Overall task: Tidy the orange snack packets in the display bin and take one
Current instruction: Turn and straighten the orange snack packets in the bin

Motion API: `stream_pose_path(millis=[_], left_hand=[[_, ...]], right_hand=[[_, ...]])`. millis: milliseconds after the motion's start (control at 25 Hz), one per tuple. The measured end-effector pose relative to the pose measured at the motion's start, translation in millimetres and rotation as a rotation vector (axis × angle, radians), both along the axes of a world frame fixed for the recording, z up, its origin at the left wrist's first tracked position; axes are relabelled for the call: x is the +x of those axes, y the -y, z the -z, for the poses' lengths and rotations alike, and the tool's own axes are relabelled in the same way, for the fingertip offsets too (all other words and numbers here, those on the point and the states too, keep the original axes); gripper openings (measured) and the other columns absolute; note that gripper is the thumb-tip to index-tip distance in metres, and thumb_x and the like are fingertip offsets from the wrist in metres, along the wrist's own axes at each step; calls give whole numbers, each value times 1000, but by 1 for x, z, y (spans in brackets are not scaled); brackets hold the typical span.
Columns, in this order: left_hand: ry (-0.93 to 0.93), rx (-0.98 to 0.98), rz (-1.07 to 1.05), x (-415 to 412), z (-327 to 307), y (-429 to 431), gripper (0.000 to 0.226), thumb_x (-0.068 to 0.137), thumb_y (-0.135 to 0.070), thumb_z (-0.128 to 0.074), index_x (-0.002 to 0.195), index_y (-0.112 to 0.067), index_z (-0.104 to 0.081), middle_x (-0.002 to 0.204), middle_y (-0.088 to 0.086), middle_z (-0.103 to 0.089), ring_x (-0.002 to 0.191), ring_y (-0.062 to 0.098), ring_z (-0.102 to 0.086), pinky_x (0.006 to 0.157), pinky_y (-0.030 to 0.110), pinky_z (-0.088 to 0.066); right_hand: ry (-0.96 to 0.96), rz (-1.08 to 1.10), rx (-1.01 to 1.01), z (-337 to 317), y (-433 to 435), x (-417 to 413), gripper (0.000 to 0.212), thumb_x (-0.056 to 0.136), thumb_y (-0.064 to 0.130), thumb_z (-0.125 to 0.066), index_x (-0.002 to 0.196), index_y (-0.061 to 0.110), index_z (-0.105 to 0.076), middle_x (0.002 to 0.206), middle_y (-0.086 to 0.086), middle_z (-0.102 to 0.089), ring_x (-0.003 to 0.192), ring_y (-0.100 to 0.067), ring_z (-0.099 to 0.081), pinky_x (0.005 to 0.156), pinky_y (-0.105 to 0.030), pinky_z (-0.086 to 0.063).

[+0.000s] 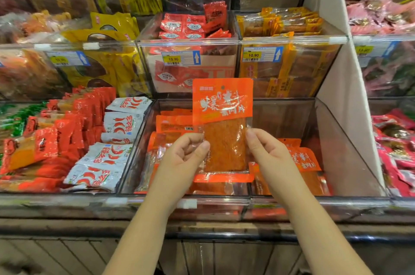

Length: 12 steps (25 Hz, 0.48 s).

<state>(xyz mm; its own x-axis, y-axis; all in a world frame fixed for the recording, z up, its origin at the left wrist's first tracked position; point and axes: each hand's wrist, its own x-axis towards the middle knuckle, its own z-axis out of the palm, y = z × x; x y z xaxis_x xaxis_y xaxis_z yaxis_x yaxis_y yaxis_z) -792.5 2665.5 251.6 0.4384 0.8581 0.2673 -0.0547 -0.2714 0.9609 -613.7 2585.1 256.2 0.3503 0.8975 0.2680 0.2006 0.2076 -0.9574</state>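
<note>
Taking step: I pinch one orange packet (222, 117), left grip (186, 153) at nine o'clock, right grip (267, 149) at three, above the bin (343, 151); next, withdraw.

Arms extended; left grip (186, 153), right grip (267, 151) pinching packet (222, 104).

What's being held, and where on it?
One orange snack packet, upright: left hand pinches its left edge, right hand its right edge, at the clear lower half.
</note>
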Motion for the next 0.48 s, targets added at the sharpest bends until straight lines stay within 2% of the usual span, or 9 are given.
stream_pose_path(millis=[120, 200, 240, 360, 480], left_hand=[[0, -3, -4, 0, 2, 0, 8, 100, -24, -60, 103, -27, -67, 76, -18, -63, 71, -1, -57, 68, 17, -49], [10, -21, 8, -1, 3, -2, 12, 102, -26, -58, 100, -29, -69, 83, -10, -64, 80, 8, -58, 78, 29, -51], [22, -35, 13, -1, 4, -3, 14, 103, -28, -57, 100, -30, -70, 88, -7, -64, 85, 12, -58, 84, 37, -51], [55, -92, 16, -1, 5, -5, 16, 103, -28, -56, 104, -28, -71, 100, 4, -66, 96, 20, -59, 96, 55, -51], [76, -133, 9, -1, 4, -5, 26, 104, -24, -52, 108, -34, -75, 116, 6, -72, 106, 22, -64, 96, 53, -52]], right_hand=[[23, 12, -9, 0, 0, 0, 33, 104, 50, -42, 103, 36, -71, 88, 17, -73, 85, 0, -67, 81, -28, -53], [15, 6, -14, -1, 0, -2, 36, 105, 48, -39, 89, 40, -70, 79, 21, -69, 78, 4, -64, 78, -24, -48], [9, -4, -17, -2, 0, -2, 37, 105, 49, -38, 90, 41, -71, 83, 21, -71, 82, 4, -66, 80, -25, -49], [7, -31, -25, 0, 0, -1, 37, 103, 53, -41, 112, 35, -72, 105, 11, -76, 102, -5, -70, 92, -33, -55], [-18, -38, -34, 0, 2, 0, 30, 99, 48, -50, 114, 31, -70, 106, 12, -76, 102, -5, -71, 93, -33, -57]])
